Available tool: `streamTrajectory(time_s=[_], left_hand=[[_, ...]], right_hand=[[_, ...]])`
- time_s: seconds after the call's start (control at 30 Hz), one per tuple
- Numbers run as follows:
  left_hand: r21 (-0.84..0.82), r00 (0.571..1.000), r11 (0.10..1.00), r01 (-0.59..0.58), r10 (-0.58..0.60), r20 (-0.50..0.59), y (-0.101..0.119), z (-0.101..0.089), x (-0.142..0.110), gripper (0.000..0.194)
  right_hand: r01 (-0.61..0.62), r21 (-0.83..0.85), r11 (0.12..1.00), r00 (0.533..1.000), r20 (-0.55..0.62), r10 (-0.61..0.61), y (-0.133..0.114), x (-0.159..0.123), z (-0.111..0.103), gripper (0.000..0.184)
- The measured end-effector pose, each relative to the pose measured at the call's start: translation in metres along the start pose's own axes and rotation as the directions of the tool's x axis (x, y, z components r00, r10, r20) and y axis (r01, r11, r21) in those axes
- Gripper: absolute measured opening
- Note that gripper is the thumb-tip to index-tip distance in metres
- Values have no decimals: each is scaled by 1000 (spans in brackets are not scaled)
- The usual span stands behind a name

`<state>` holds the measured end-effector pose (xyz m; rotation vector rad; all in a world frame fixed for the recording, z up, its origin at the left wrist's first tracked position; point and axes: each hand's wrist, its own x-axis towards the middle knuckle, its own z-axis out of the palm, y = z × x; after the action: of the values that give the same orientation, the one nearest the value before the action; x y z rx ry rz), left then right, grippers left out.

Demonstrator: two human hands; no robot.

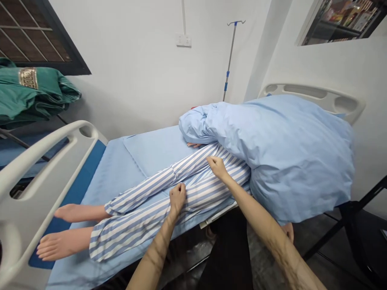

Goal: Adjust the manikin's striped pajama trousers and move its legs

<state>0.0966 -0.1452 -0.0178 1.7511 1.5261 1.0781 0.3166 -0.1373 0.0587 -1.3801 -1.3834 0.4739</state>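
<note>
A figure lies on its back on the bed, in blue-and-white striped pyjama trousers (145, 225). My left hand (177, 197) grips the cloth on the nearer leg, and my right hand (217, 167) grips the cloth higher up the thigh. Two bare feet (57, 247) stick out at the bed's foot. A pale blue quilt (287, 153) hides the upper body and head. A hand of the lying figure (193, 145) shows at the quilt's far edge. Whether the figure is a person or a manikin, I cannot tell.
The bed has a blue sheet (145, 161), a white footboard (39, 189) and a white headboard (314, 96). Behind it stand an IV pole (231, 56) and a wall socket (184, 40). Green folded cloth (33, 92) lies at left. A black stand (347, 225) stands at right.
</note>
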Motion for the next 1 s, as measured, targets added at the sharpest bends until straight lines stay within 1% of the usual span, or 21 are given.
streamTrajectory(time_s=[0.07,0.13,0.23,0.3,0.33,0.4,0.47,0.53,0.6,0.67,0.73,0.77,0.83,0.9,0.97,1.0], left_hand=[[7,999,1000,2,-2,-32,-2,-4,-1,37],[10,999,1000,11,-11,-50,-3,-9,-2,37],[-3,997,999,40,-40,-70,1,-12,0,37],[-29,993,998,56,-59,-98,12,-6,6,36],[-56,993,997,51,-57,-106,21,1,10,36],[-138,996,990,14,-26,-90,44,23,17,36],[-244,999,969,-35,27,-35,70,54,19,37],[-311,997,950,-44,62,50,91,86,14,38],[-266,985,963,-38,80,150,105,114,5,39],[-143,980,989,-45,72,185,109,131,-6,40],[-57,982,996,-65,74,176,107,137,-13,41],[-47,982,996,-76,83,171,105,137,-14,41],[-73,975,992,-103,115,190,101,134,-14,41],[-96,973,989,-116,133,189,98,132,-12,40],[-99,976,988,-119,135,169,96,132,-12,37],[-101,978,988,-120,135,158,95,132,-12,36]], right_hand=[[-15,-15,1000,998,-64,14,11,1,-21,46],[-50,-62,997,995,-95,44,30,-7,-31,46],[-63,-166,984,992,-120,43,60,-25,-30,44],[-66,-187,980,988,-152,38,71,-32,-26,43],[-70,-179,981,985,-166,40,73,-33,-25,43],[-64,-156,986,986,-165,38,74,-33,-26,44],[-54,-137,989,986,-161,32,74,-31,-27,45],[-57,-120,991,985,-170,36,75,-30,-28,46],[-66,-95,993,983,-177,48,77,-31,-29,47],[-81,-56,995,983,-168,70,78,-31,-30,47],[-104,-15,994,983,-152,101,74,-29,-35,48],[-108,-3,994,984,-145,106,71,-26,-38,49],[-77,-6,997,987,-141,76,60,-18,-48,49],[-15,-34,999,987,-158,9,50,-7,-60,48],[15,-60,998,983,-182,-25,47,4,-71,47],[-2,-74,997,980,-199,-13,50,7,-76,47]])
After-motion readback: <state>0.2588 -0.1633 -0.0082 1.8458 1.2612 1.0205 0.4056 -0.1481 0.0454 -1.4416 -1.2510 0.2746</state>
